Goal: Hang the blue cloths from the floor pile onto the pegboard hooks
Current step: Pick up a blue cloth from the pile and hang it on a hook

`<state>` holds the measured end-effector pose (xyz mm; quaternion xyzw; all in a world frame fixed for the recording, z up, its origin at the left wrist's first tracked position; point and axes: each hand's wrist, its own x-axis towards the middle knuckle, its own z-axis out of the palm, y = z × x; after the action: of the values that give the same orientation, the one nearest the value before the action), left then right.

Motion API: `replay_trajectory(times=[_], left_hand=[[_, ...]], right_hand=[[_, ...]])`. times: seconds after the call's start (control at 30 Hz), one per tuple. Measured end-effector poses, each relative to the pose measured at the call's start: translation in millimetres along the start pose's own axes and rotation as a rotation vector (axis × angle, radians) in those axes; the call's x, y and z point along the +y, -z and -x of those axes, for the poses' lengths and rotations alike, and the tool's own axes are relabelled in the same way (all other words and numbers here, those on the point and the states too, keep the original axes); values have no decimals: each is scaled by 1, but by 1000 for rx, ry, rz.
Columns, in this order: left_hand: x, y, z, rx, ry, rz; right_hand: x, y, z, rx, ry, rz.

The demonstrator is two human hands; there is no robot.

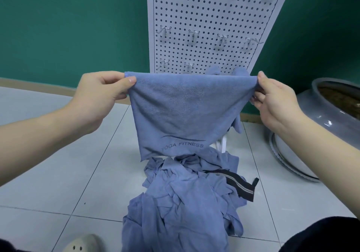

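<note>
Grip: I am pinching the top corners of the blue terry cloth printed "YOGA FITNESS" (181, 113), left hand (101, 93) and right hand (272, 101), fingers closed on it.
Where: it is hanging taut above the crumpled blue floor pile (181, 203), before the white perforated pegboard (210, 17).
Doing it well: I am judging a bare wire hook (192, 35) the best target, keeping the edge stretched.

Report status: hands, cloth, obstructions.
Left hand and right hand pinch blue terry cloth taut by top corners. White perforated pegboard behind. Nothing blocking.
</note>
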<state>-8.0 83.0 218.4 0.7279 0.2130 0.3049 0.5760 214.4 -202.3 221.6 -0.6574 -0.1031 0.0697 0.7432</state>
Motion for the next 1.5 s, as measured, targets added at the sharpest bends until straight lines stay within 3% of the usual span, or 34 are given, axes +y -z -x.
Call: replay_trajectory(times=[0.3,0.53,0.73,0.97,1.2,1.5], left_hand=[[1,-6,2,101,-12,42],[-4,-2,-5,211,77,70],[-15,-1,-4,12,188,-40],[-31,-4,-4,-2,327,-58],[-13,-21,2,34,246,-63],[14,-54,25,-128,125,-47]], right_hand=[[-3,1,-4,-104,-70,-86],[5,0,-3,-162,-41,15],[12,3,-3,-189,-172,97],[21,-4,4,-239,-300,233],[17,-26,18,-224,-300,278],[5,-61,60,-284,-297,121]])
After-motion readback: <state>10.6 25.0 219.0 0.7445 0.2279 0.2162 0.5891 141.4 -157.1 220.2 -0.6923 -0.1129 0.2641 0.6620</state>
